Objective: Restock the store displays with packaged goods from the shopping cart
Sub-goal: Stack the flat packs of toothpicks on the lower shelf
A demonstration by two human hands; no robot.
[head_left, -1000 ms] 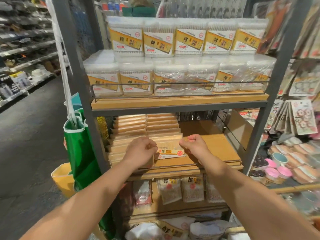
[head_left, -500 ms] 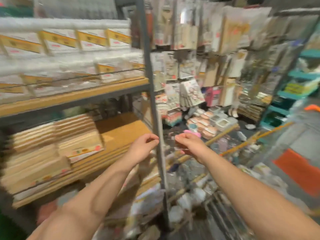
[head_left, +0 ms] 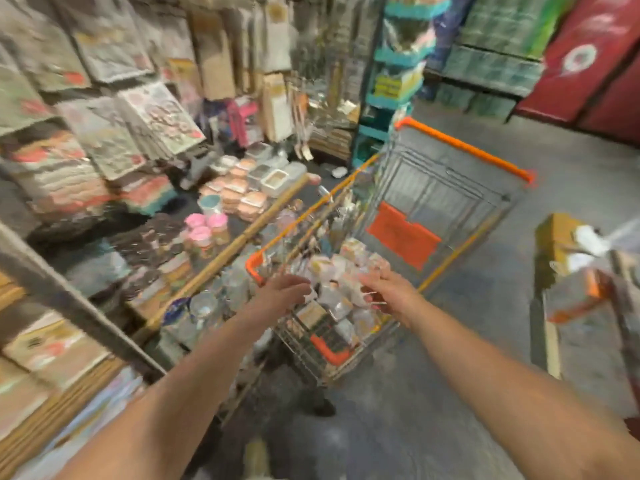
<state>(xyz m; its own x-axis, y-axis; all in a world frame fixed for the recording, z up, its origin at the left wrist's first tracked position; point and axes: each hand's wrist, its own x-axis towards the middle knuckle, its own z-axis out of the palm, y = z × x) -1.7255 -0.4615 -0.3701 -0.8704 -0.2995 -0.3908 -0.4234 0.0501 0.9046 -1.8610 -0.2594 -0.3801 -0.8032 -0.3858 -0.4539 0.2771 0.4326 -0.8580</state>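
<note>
A wire shopping cart (head_left: 460,216) with orange trim stands on the grey floor at centre right. Its near end is heaped with small clear-wrapped packaged goods (head_left: 341,271). Both my arms reach over that heap. My left hand (head_left: 282,294) hovers above the cart's near left corner with fingers relaxed and nothing in it. My right hand (head_left: 389,289) is spread over the packets, fingers loose; I see no packet gripped. The frame is blurred by motion.
A grey shelf post (head_left: 69,299) and wooden shelves with flat packs (head_left: 41,348) are at the left. Low display trays of jars and pink-lidded tubs (head_left: 204,226) lie behind a wooden rail (head_left: 235,244). Hanging packets cover the back wall. Boxes (head_left: 575,289) stand at the right.
My view has swung right from the shelf of flat packs to the cart. Both hands have left the shelf and now reach over the cart's packets.
</note>
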